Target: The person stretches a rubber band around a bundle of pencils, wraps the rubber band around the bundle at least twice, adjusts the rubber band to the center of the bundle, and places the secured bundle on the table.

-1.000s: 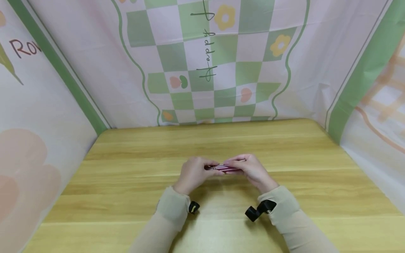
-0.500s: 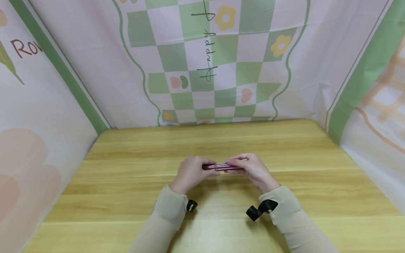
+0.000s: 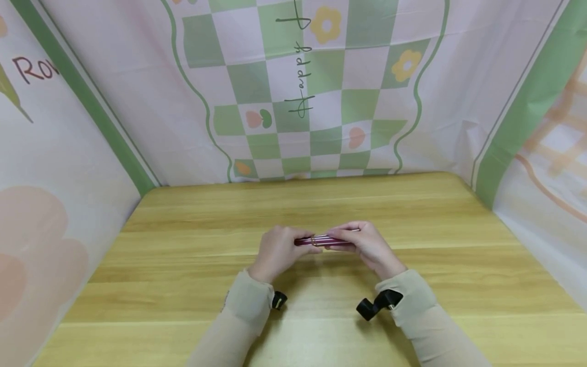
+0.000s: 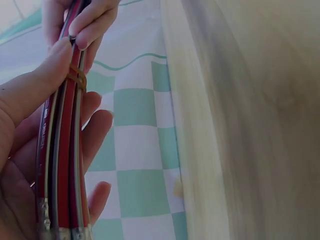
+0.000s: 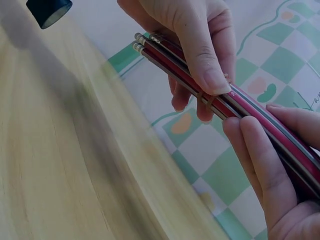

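Note:
A bundle of striped red and black pencils (image 3: 322, 240) is held level above the table between both hands. Around it runs a tan rubber band (image 4: 76, 77), wound more than once, beside the left fingertips. My left hand (image 3: 278, 250) grips the end with the metal ferrules (image 5: 138, 46), its thumb lying along the pencils near the band. Toward the other end, my right hand (image 3: 369, 248) pinches the bundle between thumb and fingers. The right fingertips (image 5: 250, 125) lie close to the band. The far tips of the pencils are mostly hidden by the right hand.
Below the hands spreads a wood-grain table (image 3: 302, 209). A printed green-and-white checked cloth (image 3: 293, 137) hangs at its back edge, with more cloth at both sides. Black wrist-worn cameras (image 3: 378, 304) stick out from the sleeves.
A second ago the band lay mostly behind the left fingers; it now shows between the hands. My left hand has shifted slightly left and the right hand slightly up. Both keep hold of the pencils.

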`<state>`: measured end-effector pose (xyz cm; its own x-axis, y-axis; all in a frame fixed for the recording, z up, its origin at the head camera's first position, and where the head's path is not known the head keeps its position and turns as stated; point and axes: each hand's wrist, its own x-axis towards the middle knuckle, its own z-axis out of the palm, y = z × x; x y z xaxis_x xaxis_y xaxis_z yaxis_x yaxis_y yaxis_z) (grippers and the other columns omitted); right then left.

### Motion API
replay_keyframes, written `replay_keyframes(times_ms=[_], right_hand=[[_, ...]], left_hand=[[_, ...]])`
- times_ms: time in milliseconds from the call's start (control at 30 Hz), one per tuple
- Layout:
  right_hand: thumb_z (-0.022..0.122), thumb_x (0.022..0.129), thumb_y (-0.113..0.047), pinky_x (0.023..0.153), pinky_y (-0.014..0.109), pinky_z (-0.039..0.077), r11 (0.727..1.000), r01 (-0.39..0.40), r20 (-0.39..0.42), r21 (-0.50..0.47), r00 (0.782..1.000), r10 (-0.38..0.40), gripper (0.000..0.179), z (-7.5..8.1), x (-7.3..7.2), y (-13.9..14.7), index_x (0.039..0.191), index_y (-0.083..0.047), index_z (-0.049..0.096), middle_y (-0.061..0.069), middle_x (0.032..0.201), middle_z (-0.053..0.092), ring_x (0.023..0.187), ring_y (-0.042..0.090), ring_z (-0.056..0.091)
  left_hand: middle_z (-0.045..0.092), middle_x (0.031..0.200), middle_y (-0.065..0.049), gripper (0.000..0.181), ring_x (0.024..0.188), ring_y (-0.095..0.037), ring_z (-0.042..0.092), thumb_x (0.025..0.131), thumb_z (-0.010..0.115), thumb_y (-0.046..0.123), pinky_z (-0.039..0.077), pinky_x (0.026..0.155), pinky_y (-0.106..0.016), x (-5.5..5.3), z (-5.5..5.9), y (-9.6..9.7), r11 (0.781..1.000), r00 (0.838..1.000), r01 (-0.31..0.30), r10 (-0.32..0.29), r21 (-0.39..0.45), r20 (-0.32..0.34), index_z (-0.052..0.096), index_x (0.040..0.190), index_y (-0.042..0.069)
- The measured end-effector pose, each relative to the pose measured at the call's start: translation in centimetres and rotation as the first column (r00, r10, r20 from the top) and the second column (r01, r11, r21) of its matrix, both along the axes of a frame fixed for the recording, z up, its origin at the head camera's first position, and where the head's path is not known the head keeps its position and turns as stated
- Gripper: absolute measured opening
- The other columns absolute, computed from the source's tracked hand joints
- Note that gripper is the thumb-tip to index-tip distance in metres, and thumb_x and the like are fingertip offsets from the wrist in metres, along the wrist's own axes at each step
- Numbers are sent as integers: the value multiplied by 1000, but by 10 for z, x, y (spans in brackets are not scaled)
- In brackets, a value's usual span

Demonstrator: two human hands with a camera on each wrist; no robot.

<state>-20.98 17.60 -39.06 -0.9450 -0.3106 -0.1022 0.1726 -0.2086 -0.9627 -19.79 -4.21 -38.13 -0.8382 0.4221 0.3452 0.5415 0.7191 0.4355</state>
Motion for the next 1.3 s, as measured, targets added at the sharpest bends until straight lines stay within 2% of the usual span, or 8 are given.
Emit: replay_keyframes(times_ms=[233,533,767,867,967,1133,1233,1300], right_hand=[[61,92,4,73,26,60,1000,-17,-1,9,1000,17,27,-4,1,-4,82,-15,77,5,83,76,77,14,74],[61,92,4,72,24,60,1000,0,9,25,1000,0,28,-4,1,-5,81,-17,77,2,82,76,77,11,73],[61,93,2,72,25,60,1000,17,10,-2,1000,-17,24,-2,0,-4,84,-14,76,4,84,75,78,15,74],[62,94,0,73,27,61,998,57,10,-9,998,-57,15,-2,-1,-2,90,-10,73,5,86,74,79,17,74],[64,94,-3,73,29,61,996,91,15,-6,996,-91,10,-1,-2,0,103,-1,68,6,89,73,80,20,74],[64,96,-8,75,28,60,995,99,31,5,995,-100,9,-1,-4,4,103,-3,67,7,91,73,77,20,75],[61,98,-10,75,27,60,997,81,35,20,996,-82,10,-1,-5,7,94,-8,71,6,90,73,76,20,75],[61,99,-12,76,26,60,997,65,40,38,997,-66,14,-1,-7,10,93,-7,72,6,89,73,76,19,75]], left_hand=[[78,93,4,38,56,-1,51,78,79,47,35,47,-16,2,-2,7,1000,999,7,-7,-8,-35,79,107,22],[78,92,5,40,61,-3,59,78,78,48,38,49,-16,4,-4,10,1000,999,3,-4,-8,-43,78,108,21],[77,85,4,48,55,-4,52,75,78,55,35,47,-17,1,-2,3,997,998,-32,28,-76,-56,76,111,22],[72,76,8,44,55,-3,50,75,78,56,36,49,-19,-2,0,-6,994,999,-43,44,-101,7,78,104,23],[67,72,11,39,56,-4,48,77,76,57,40,52,-22,-7,0,-17,996,992,-37,47,-80,119,78,98,23],[68,77,10,33,63,-7,52,83,74,52,46,61,-25,-13,1,-27,998,961,-13,-5,65,276,77,99,23],[70,84,9,31,67,-8,53,84,75,46,48,64,-26,-15,0,-28,988,943,-5,-46,153,331,76,103,21],[72,88,8,31,69,-9,54,84,77,42,49,66,-26,-16,-1,-28,981,939,-8,-59,193,340,77,105,21]])
